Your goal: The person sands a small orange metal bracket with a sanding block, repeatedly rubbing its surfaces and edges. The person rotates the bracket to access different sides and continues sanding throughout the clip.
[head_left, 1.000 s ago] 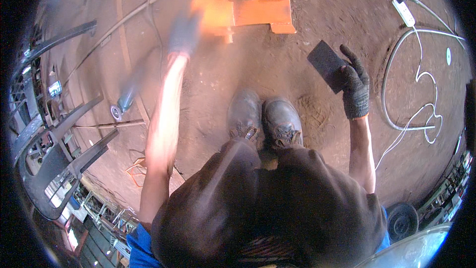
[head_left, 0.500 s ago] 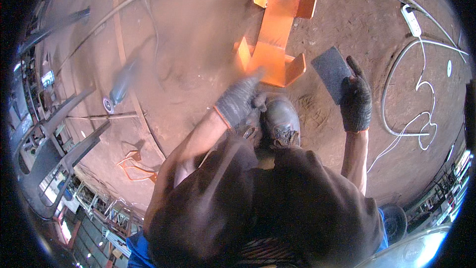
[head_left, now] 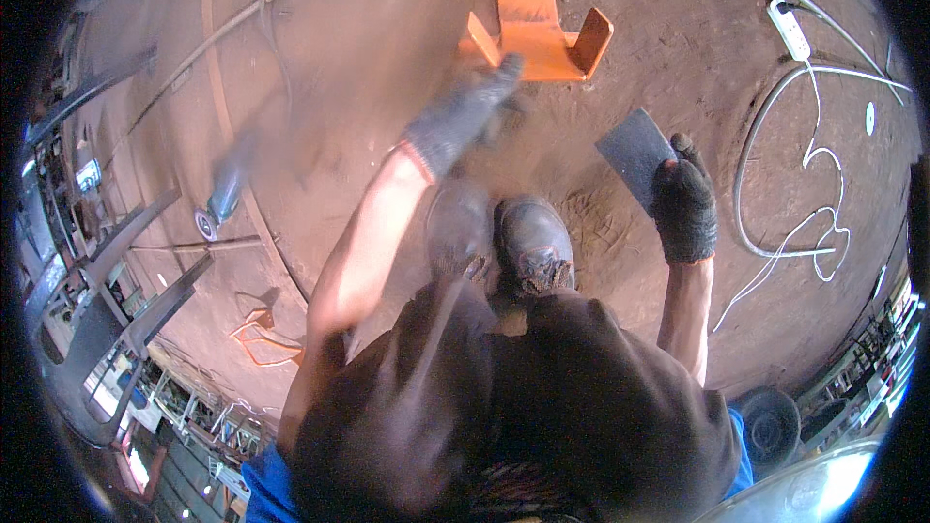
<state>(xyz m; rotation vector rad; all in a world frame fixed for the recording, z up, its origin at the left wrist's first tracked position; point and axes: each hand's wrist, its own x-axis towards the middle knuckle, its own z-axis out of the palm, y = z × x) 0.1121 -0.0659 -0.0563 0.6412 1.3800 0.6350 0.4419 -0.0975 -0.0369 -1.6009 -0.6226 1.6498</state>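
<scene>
My left hand (head_left: 460,121), in a dark knitted glove, reaches to the near left corner of an orange metal bracket (head_left: 528,5) with upturned tabs. Its fingers stretch forward over the near edge, thumb apart, seemingly touching it; motion blurs them slightly. The bracket's far end is cut off by the top of the picture. Off to the right, my gloved right hand (head_left: 684,199) is closed on one edge of a dark grey rectangular sheet (head_left: 635,157), thumb on top. The sheet is held tilted above the floor, between the bracket and a looped hose.
My boots (head_left: 533,242) stand on the brown floor (head_left: 601,223) below the bracket. At right lie a white power strip (head_left: 790,31), its cord and a pale hose (head_left: 741,165). A grinder-like tool (head_left: 225,189), dark metal frames (head_left: 107,291) and a small orange frame (head_left: 262,341) are at left.
The orange bracket has slid away from me across the floor, with my left hand moving forward alongside it. My right hand still holds the grey sheet, little moved.
</scene>
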